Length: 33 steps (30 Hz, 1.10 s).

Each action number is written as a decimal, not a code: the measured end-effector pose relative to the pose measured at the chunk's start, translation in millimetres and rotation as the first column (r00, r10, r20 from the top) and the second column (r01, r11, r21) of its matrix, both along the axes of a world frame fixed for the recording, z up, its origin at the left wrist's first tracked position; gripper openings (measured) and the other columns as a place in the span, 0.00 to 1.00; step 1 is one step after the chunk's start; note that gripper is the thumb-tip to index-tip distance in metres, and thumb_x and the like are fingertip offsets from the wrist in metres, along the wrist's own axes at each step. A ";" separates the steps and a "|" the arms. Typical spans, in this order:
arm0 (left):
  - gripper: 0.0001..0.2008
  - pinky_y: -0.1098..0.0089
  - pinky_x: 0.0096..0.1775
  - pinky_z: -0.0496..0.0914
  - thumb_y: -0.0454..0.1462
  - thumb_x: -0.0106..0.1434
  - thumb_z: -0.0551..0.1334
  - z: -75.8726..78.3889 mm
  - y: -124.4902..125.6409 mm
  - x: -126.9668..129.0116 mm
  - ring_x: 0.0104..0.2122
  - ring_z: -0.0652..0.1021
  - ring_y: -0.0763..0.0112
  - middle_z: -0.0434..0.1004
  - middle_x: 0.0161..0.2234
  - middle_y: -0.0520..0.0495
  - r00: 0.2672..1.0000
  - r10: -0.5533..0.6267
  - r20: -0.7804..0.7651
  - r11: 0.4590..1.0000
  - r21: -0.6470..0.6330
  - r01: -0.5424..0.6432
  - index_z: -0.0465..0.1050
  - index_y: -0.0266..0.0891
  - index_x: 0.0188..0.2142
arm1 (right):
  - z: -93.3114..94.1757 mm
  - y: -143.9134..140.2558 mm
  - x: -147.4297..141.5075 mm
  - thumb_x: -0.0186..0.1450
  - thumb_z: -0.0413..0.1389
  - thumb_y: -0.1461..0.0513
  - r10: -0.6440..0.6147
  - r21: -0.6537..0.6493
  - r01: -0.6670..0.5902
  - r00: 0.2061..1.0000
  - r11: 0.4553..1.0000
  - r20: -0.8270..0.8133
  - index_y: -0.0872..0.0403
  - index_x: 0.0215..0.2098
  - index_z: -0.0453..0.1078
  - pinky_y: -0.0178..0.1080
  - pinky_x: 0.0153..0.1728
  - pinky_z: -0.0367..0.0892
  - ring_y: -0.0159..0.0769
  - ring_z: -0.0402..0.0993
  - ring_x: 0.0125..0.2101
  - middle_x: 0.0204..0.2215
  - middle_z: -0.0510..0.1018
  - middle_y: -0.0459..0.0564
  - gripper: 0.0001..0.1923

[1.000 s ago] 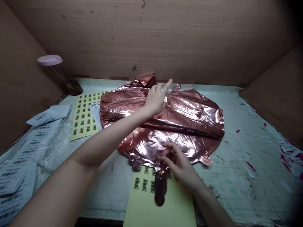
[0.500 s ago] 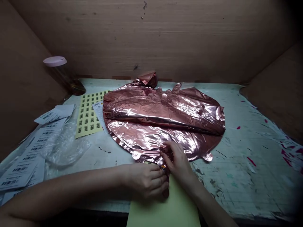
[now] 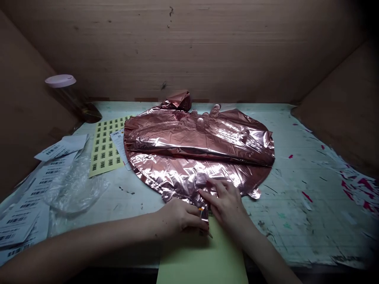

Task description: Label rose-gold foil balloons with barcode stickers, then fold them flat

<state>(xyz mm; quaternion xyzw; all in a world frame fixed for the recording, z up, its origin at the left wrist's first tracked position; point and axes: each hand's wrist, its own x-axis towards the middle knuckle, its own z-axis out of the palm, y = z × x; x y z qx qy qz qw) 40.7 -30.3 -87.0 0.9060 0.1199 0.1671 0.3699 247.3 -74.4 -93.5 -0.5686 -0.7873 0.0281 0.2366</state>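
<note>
A shiny rose-gold foil balloon (image 3: 189, 157) lies flat and creased on the table, with small round tabs along its edges. Its narrow neck (image 3: 203, 209) points toward me. My left hand (image 3: 182, 219) is closed on this neck, its fingertips partly hidden. On the foil just above the neck rests my right hand (image 3: 226, 203), its fingers stretched out and apart, pressing lightly on the surface. A blank yellow sheet (image 3: 201, 260) lies beneath both hands and overhangs the front edge.
A yellow sheet of barcode stickers (image 3: 103, 148) lies left of the balloon. Farther left are clear plastic wrap (image 3: 77, 187) and white barcode labels (image 3: 29, 209). A pink-lidded cup (image 3: 60, 81) stands in the back left corner. Pink and white scraps (image 3: 359, 189) litter the right side. Brown board walls surround the table.
My right hand has gone from pinching the foil to lying spread on it. My left hand has shifted slightly on the neck, which now shows more. The view has shifted a little.
</note>
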 end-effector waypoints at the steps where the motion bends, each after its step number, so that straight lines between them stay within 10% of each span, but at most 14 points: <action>1: 0.10 0.75 0.36 0.74 0.33 0.63 0.64 1.6 -0.6 -1.2 0.33 0.82 0.69 0.83 0.35 0.46 1.000 0.002 0.011 1.000 -0.009 -0.002 0.81 0.42 0.43 | -1.3 -4.9 0.3 0.64 0.51 0.71 -0.025 0.018 0.024 0.999 1.000 0.022 0.46 0.49 0.77 0.60 0.48 0.63 0.55 0.62 0.51 0.56 0.70 0.57 0.22; 5: 0.09 0.73 0.38 0.75 0.32 0.62 0.63 18.2 5.0 0.3 0.34 0.83 0.69 0.84 0.35 0.44 0.991 0.129 -0.033 0.930 -0.342 -0.133 0.81 0.37 0.40 | 10.9 -34.0 5.6 0.67 0.52 0.67 -0.081 0.052 0.092 0.981 0.994 -0.177 0.50 0.50 0.73 0.52 0.44 0.66 0.50 0.65 0.47 0.48 0.73 0.58 0.16; 9: 0.09 0.72 0.34 0.75 0.36 0.52 0.72 38.7 27.7 15.5 0.30 0.81 0.70 0.82 0.30 0.47 0.946 0.258 -0.196 0.623 -0.715 -0.317 0.78 0.35 0.32 | 33.1 -61.8 0.9 0.68 0.55 0.64 -0.115 -0.117 0.069 0.884 0.991 -0.453 0.50 0.32 0.68 0.40 0.30 0.66 0.38 0.68 0.32 0.29 0.70 0.50 0.06; 11: 0.14 0.73 0.32 0.73 0.37 0.47 0.76 46.1 42.2 24.6 0.28 0.79 0.72 0.79 0.27 0.51 0.934 0.236 -0.269 0.563 -0.745 -0.358 0.76 0.35 0.31 | 34.3 -66.9 -8.0 0.68 0.56 0.63 -0.131 -0.110 0.088 0.865 0.990 -0.484 0.50 0.34 0.68 0.39 0.29 0.68 0.38 0.69 0.30 0.29 0.71 0.49 0.03; 17: 0.11 0.71 0.33 0.70 0.42 0.58 0.69 68.6 113.1 45.4 0.28 0.76 0.73 0.79 0.28 0.48 0.906 0.285 -0.313 0.782 -0.470 -0.409 0.78 0.34 0.30 | -5.2 -71.4 -28.5 0.67 0.56 0.62 0.084 0.120 -0.076 0.994 0.990 -0.069 0.54 0.54 0.71 0.51 0.44 0.74 0.53 0.69 0.52 0.53 0.76 0.58 0.17; 25: 0.07 0.67 0.35 0.71 0.30 0.52 0.71 84.7 245.5 99.4 0.22 0.74 0.73 0.72 0.19 0.51 0.738 0.601 -0.307 0.726 -0.177 -0.665 0.74 0.32 0.24 | -40.4 -88.4 -24.9 0.66 0.57 0.59 0.100 0.194 -0.140 0.974 0.971 0.201 0.57 0.59 0.68 0.50 0.46 0.76 0.55 0.72 0.54 0.58 0.73 0.55 0.25; 30: 0.07 0.69 0.38 0.70 0.30 0.52 0.71 91.3 265.3 129.4 0.27 0.75 0.72 0.73 0.21 0.51 0.724 0.664 -0.187 0.720 -0.104 -0.686 0.74 0.32 0.23 | -53.5 -88.7 -28.0 0.66 0.56 0.60 0.067 0.204 -0.095 0.988 0.974 0.137 0.51 0.59 0.68 0.49 0.47 0.76 0.53 0.74 0.53 0.55 0.76 0.52 0.23; 33: 0.02 0.71 0.37 0.70 0.30 0.55 0.68 113.3 232.1 123.6 0.28 0.76 0.74 0.77 0.27 0.49 0.762 0.637 -0.117 0.750 -0.135 -0.648 0.76 0.33 0.27 | -58.0 -91.1 -29.2 0.67 0.56 0.59 0.050 0.180 -0.062 0.996 0.982 0.071 0.50 0.58 0.70 0.51 0.50 0.74 0.54 0.73 0.54 0.55 0.76 0.52 0.21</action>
